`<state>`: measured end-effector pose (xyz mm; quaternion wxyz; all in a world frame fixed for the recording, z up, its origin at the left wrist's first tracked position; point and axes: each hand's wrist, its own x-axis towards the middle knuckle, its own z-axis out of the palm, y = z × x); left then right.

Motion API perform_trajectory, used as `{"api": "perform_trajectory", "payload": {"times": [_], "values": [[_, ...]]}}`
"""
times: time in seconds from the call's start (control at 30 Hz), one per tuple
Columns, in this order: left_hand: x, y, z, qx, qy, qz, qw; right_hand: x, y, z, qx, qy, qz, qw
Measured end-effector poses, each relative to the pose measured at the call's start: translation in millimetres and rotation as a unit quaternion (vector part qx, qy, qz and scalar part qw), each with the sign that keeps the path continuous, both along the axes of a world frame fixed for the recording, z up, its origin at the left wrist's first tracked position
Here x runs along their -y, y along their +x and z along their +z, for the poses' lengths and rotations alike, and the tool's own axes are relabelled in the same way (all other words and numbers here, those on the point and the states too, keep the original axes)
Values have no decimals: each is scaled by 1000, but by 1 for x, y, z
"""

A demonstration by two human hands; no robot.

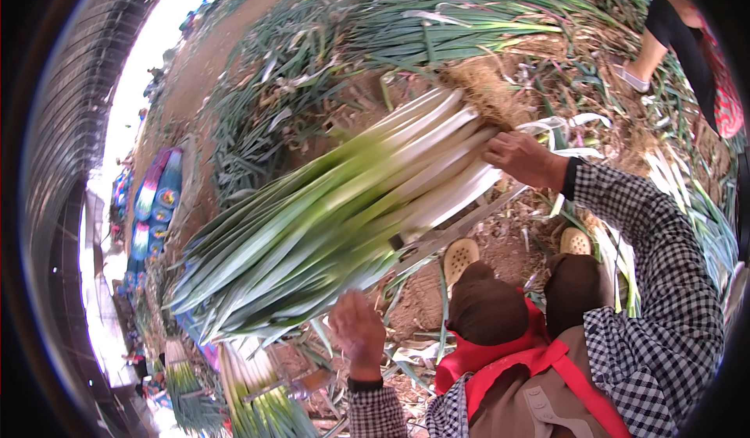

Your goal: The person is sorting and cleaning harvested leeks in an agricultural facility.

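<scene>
A large bundle of long green onions (344, 204) lies slantwise in front of me, its white stalks and brown roots (486, 93) at the upper right, its green leaves spreading to the lower left. Part of the bundle is smeared by motion. My right hand (525, 157) is closed on the white stalks beside the roots, at the near edge. Below the leaves, my left hand (358, 330) is raised with nothing visible in it. Its slightly blurred fingers look stretched out, apart from the bundle. A narrow bar (461, 231) shows beneath the stalks.
More green onions (461, 16) lie heaped across the far ground. Other bundles (254, 375) stand at the lower left, near a metal tool or bar (293, 387). Colourful wrapped bundles (156, 196) line the left. Another person's leg (652, 51) shows at upper right.
</scene>
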<state>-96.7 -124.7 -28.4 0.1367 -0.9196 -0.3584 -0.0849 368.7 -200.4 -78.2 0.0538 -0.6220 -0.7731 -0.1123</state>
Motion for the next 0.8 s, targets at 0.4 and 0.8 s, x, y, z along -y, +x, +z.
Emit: {"api": "perform_trajectory", "payload": {"times": [0.4, 0.8], "values": [[-57, 98, -36, 105, -106, -109, 983, -25, 34, 16, -154, -225, -45, 961], [-3, 130, 27, 228, 14, -126, 965, -38, 37, 41, -143, -256, 4, 956]]}}
